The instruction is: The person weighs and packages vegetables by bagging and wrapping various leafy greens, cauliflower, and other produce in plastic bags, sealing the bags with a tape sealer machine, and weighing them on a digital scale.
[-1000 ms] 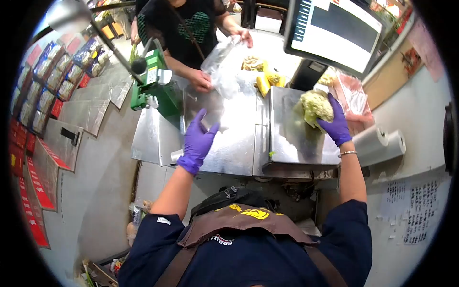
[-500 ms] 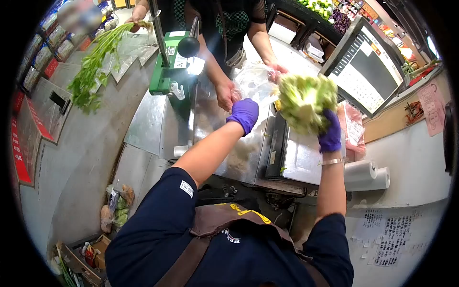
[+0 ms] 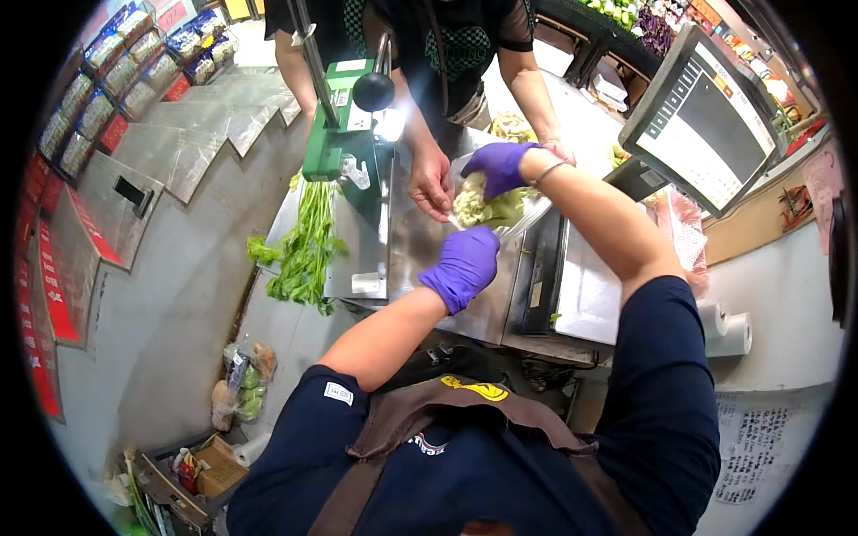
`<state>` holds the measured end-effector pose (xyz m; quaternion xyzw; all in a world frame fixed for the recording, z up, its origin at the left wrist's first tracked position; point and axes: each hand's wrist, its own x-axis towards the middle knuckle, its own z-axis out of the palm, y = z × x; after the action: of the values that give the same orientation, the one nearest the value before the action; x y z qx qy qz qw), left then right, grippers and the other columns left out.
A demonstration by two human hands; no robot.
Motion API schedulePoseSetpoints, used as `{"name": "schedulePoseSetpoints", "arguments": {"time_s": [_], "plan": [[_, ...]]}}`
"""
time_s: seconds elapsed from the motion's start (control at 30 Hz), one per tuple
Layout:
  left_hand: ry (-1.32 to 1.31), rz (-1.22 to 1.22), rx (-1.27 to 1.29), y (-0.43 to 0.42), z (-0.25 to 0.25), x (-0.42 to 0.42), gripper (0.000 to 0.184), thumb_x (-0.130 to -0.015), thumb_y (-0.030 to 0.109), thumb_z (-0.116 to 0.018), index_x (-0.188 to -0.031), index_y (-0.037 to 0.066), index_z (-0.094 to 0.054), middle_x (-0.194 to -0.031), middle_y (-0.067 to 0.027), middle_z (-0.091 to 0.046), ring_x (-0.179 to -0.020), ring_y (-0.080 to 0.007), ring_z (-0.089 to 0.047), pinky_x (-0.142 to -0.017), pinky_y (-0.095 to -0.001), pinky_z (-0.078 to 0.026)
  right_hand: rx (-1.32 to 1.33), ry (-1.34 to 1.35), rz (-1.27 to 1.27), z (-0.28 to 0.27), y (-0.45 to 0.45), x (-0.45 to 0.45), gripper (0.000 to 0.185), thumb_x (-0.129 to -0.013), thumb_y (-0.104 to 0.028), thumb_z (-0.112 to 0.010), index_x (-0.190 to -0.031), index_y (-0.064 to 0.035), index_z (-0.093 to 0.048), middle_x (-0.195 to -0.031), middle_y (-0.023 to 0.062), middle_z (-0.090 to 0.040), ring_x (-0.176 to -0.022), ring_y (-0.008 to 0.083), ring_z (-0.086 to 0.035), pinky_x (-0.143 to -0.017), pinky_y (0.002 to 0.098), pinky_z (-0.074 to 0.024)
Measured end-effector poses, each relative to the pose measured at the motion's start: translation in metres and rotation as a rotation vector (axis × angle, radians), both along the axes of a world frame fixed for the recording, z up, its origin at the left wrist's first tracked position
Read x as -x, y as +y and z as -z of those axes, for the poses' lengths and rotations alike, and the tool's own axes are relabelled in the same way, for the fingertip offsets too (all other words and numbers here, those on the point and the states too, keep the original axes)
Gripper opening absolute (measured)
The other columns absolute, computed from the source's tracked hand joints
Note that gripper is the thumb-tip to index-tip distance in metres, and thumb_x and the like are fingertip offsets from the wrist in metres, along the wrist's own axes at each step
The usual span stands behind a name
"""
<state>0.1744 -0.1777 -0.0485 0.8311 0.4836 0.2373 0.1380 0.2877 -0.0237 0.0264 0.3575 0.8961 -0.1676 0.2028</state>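
A pale cauliflower (image 3: pixel 472 204) with green leaves is in the mouth of a clear plastic bag (image 3: pixel 527 217) above the metal counter. My right hand (image 3: pixel 500 168), in a purple glove, grips the cauliflower from above. Below it, my left hand (image 3: pixel 466 263), also gloved, is closed at the near edge of the bag; its fingertips are partly hidden. A co-worker's hand (image 3: pixel 432 183) holds the bag's left side, and that person's other hand (image 3: pixel 556 152) is at its far right side.
Leafy green stalks (image 3: pixel 308 246) lie on the counter's left, beside a green device (image 3: pixel 344 125) with a black ball. A metal scale plate (image 3: pixel 585 290) and a screen (image 3: pixel 706 121) stand at right. Plastic rolls (image 3: pixel 731 334) sit farther right.
The cauliflower went from the scale plate leftward into the bag, carried by my right hand. My left hand moved to the bag. The green stalks came down onto the counter.
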Motion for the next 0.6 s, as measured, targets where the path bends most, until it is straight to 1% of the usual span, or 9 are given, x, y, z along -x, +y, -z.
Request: {"name": "schedulePoseSetpoints", "arguments": {"time_s": [0.07, 0.13, 0.23, 0.33, 0.4, 0.47, 0.5, 0.53, 0.6], "plan": [[0.049, 0.011, 0.052, -0.001, 0.0, 0.008, 0.009, -0.07, 0.012, -0.056, -0.071, 0.004, -0.059, -0.07, -0.0157, -0.059, -0.064, -0.0323, -0.06, -0.058, -0.0409, -0.048, -0.002, -0.107, -0.143, 0.031, 0.01, 0.016, 0.051, -0.062, -0.023, -0.071, -0.111, -0.0113, -0.059, -0.099, 0.0144, -0.063, -0.095, 0.0303, -0.059, -0.082, 0.0356, -0.0457], [0.001, -0.01, 0.021, 0.003, 0.013, 0.021, 0.009, -0.071, 0.014, -0.055, -0.071, 0.005, -0.059, -0.07, -0.0154, -0.059, -0.064, -0.0334, -0.059, -0.058, -0.0424, -0.047, -0.015, -0.06, -0.085, 0.049, -0.003, 0.017, 0.047, -0.063, -0.024, -0.069, -0.107, -0.0126, -0.061, -0.097, 0.0137, -0.063, -0.093, 0.031, -0.059, -0.082, 0.0362, -0.0459], [-0.045, -0.097, 0.053, 0.007, 0.009, 0.04, 0.009, -0.072, 0.016, -0.056, -0.073, 0.007, -0.06, -0.071, -0.0153, -0.059, -0.066, -0.0346, -0.059, -0.059, -0.0431, -0.047, -0.115, 0.012, -0.073, 0.077, -0.014, -0.004, 0.058, -0.067, -0.03, -0.065, -0.121, -0.0156, -0.052, -0.113, 0.0144, -0.057, -0.102, 0.0304, -0.056, -0.088, 0.0374, -0.0438], [-0.03, -0.053, 0.05, 0.006, -0.003, 0.042, 0.011, -0.073, 0.016, -0.057, -0.074, 0.006, -0.059, -0.072, -0.0158, -0.059, -0.068, -0.0348, -0.058, -0.06, -0.0429, -0.047, -0.158, 0.046, 0.058, 0.076, -0.01, -0.026, 0.069, -0.066, -0.031, -0.068, -0.128, -0.0156, -0.044, -0.122, 0.0167, -0.049, -0.112, 0.0322, -0.049, -0.094, 0.0386, -0.0406], [-0.118, -0.059, 0.01, 0.003, -0.014, 0.039, 0.01, -0.075, 0.014, -0.058, -0.075, 0.004, -0.058, -0.069, -0.0156, -0.058, -0.064, -0.0318, -0.058, -0.058, -0.0391, -0.046, -0.194, -0.005, 0.077, 0.048, -0.019, -0.036, 0.074, -0.064, -0.032, -0.071, -0.13, -0.0148, -0.041, -0.124, 0.0174, -0.046, -0.114, 0.0328, -0.046, -0.095, 0.0392, -0.0399], [-0.177, -0.101, 0.038, 0.006, -0.032, 0.043, 0.009, -0.076, 0.013, -0.059, -0.076, 0.003, -0.058, -0.066, -0.0145, -0.057, -0.06, -0.0277, -0.057, -0.056, -0.036, -0.045, -0.147, 0.407, 0.048, 0.034, -0.014, -0.058, 0.079, -0.068, -0.042, -0.071, -0.133, -0.0152, -0.036, -0.118, 0.0191, -0.051, -0.112, 0.0309, -0.049, -0.096, 0.038, -0.0386], [-0.222, -0.1, 0.07, 0.013, -0.034, 0.048, 0.01, -0.077, 0.012, -0.06, -0.079, 0.003, -0.059, -0.066, -0.0124, -0.057, -0.058, -0.0228, -0.055, -0.056, -0.0332, -0.044, 0.063, 0.428, 0.317, -0.025, -0.042, -0.061, 0.075, -0.074, -0.045, -0.068, -0.133, -0.0124, -0.036, -0.116, 0.019, -0.055, -0.111, 0.0307, -0.05, -0.096, 0.0373, -0.0383], [-0.266, -0.093, 0.107, 0.021, -0.034, 0.054, 0.01, -0.078, 0.011, -0.061, -0.081, 0.002, -0.059, -0.066, -0.0103, -0.057, -0.057, -0.0179, -0.053, -0.055, -0.0303, -0.043, -0.015, 0.638, 0.362, -0.05, -0.065, -0.084, 0.061, -0.078, -0.039, -0.065, -0.126, -0.0091, -0.044, -0.115, 0.0172, -0.056, -0.107, 0.025, -0.053, -0.092, 0.0329, -0.0408], [-0.371, -0.078, 0.144, 0.035, -0.031, 0.061, 0.015, -0.075, 0.014, -0.062, -0.077, 0.001, -0.056, -0.066, -0.014, -0.054, -0.058, -0.0227, -0.052, -0.058, -0.0329, -0.043, -0.278, 1.018, 0.33, -0.076, -0.099, -0.146, 0.035, -0.084, -0.026, -0.061, -0.113, -0.0055, -0.058, -0.107, 0.0112, -0.061, -0.095, 0.0132, -0.058, -0.083, 0.0245, -0.0457]]}}
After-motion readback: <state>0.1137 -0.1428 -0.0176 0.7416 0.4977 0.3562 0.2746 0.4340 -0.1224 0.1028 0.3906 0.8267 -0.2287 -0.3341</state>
